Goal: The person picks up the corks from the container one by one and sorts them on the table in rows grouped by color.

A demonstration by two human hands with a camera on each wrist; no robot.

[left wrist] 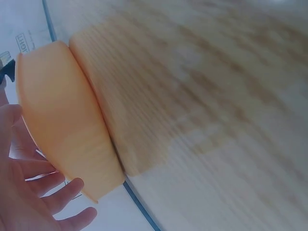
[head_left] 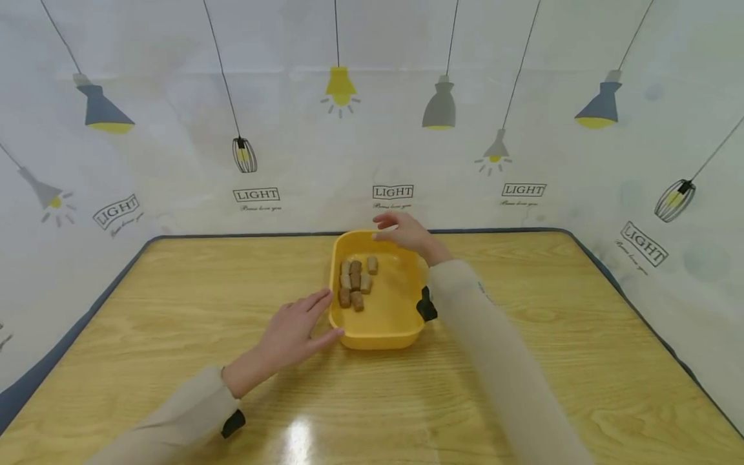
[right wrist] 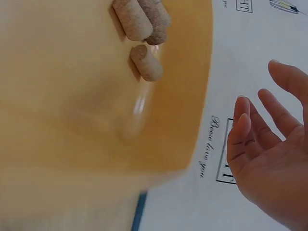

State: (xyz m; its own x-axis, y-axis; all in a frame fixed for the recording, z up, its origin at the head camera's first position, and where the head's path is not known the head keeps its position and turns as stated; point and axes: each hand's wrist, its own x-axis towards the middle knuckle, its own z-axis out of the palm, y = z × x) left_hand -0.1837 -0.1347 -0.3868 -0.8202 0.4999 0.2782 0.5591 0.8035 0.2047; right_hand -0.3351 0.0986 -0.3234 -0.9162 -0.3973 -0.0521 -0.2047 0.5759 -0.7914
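Note:
A yellow plastic bin [head_left: 395, 310] stands on the table, several light and brown corks [head_left: 356, 282] lying inside along its left half. One pale cork [right wrist: 146, 63] lies a little apart from the others. My left hand [head_left: 292, 330] is at the bin's left side, thumb at the near corner and fingers spread along the wall. In the left wrist view its fingers reach along the bin's rim. Over the bin's far right corner hovers my right hand [head_left: 409, 234], fingers loosely bent and nothing in them.
The wood-grain table [head_left: 192, 297] extends on both sides of the bin. Close behind the bin rises a pale backdrop [head_left: 325, 161] printed with hanging lamps. A black strap piece [head_left: 427, 305] on the right sleeve overlaps the bin's right edge.

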